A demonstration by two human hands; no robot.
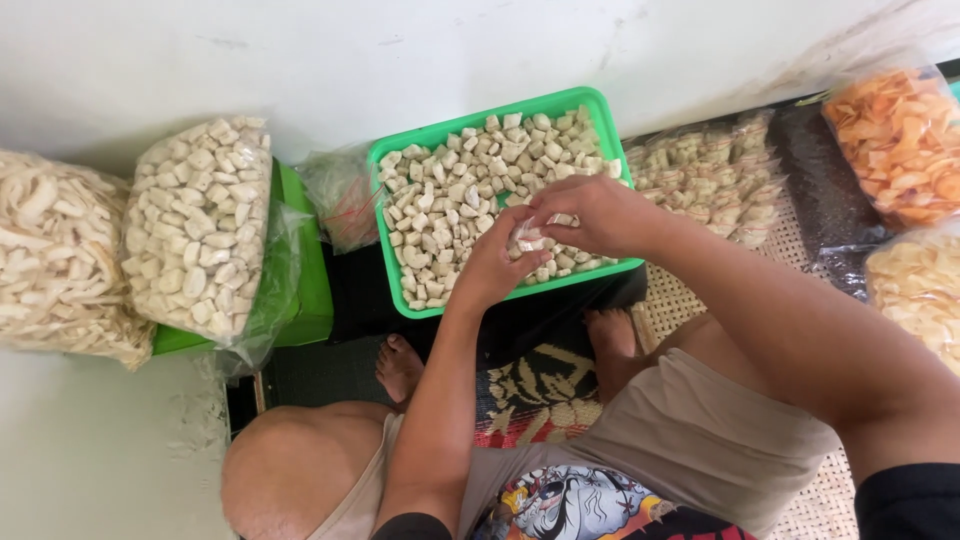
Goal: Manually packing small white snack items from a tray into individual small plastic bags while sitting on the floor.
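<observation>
both hands meet above green tray [398, 180] of pale snack pieces [450, 190]: left hand [490, 265] grip closed on small clear bag [527, 236]; right hand [585, 215] grip pinching bag top.

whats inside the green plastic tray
The green plastic tray is filled with small pale cube-shaped snack pieces. Both hands, left and right, cover its lower right part, holding a small clear bag; the tray bottom is hidden.

Bare forearms and feet, beige shorts [690, 430], dark sleeve edge [905, 500], colourful cartoon-print shirt [580, 500].
</observation>
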